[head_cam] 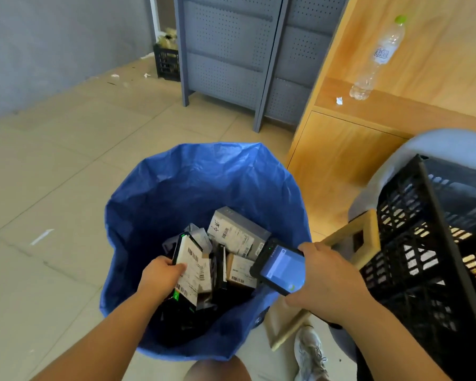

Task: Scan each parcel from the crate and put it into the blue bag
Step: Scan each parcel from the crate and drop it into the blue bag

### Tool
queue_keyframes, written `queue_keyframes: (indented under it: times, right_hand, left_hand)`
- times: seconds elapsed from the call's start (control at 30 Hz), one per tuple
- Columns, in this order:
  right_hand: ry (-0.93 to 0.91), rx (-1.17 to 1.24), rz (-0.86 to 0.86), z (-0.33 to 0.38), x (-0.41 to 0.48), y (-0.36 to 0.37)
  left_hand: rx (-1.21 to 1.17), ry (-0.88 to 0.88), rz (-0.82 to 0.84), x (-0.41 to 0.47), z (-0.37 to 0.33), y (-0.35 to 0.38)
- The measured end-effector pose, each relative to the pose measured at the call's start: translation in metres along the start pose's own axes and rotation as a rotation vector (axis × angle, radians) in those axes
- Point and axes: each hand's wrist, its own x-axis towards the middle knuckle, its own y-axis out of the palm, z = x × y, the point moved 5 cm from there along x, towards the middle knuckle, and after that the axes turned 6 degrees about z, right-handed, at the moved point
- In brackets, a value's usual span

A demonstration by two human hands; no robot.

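Parcel (188, 259) held inside the blue bag (176, 188)

The left hand (160, 276) grips the parcel at its left edge, label up, above other parcels (238, 237). The right hand (327, 279) clasps a scanner (282, 266) over the bag's right rim, beside the black crate (423, 243).

Right of the blue bag (204, 174), the crate (434, 243) runs off the picture's edge, and we cannot see inside it. Inside the bag, the left hand (161, 276) has its fingertips hidden behind a parcel (188, 266) whose labels we cannot read. At the bag's right rim, the scanner (280, 266) screen is a blur to us.
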Motion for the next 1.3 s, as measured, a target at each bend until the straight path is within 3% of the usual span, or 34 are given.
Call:
queue_keyframes:
  times: [0.23,0.43,0.6,0.7,0.8,1.07,1.3]
  right_hand:
    - [-0.03,-0.005,0.047,0.007,0.067,0.0]
    - [-0.01,0.022,0.111,-0.009,0.11,0.007]
    - [-0.013,0.039,0.12,-0.021,0.128,0.013]
    - [-0.008,0.049,0.11,-0.026,0.13,0.014]
    - [-0.002,0.064,0.102,-0.03,0.125,0.011]
    - [0.034,0.076,0.043,-0.038,0.081,-0.024]
    - [0.078,0.031,-0.006,-0.06,0.002,-0.065]
  left_hand:
    - [0.027,-0.157,0.031,0.097,0.014,0.016]
    - [0.03,-0.121,0.005,0.145,-0.008,0.058]
    - [0.207,-0.054,-0.042,0.169,-0.024,0.079]
    - [0.378,-0.086,0.072,0.175,-0.024,0.089]
    - [0.505,-0.08,0.163,0.169,-0.025,0.094]
    - [0.645,0.042,0.198,0.113,-0.05,0.078]
    - [0.918,0.318,0.199,0.015,-0.099,0.067]
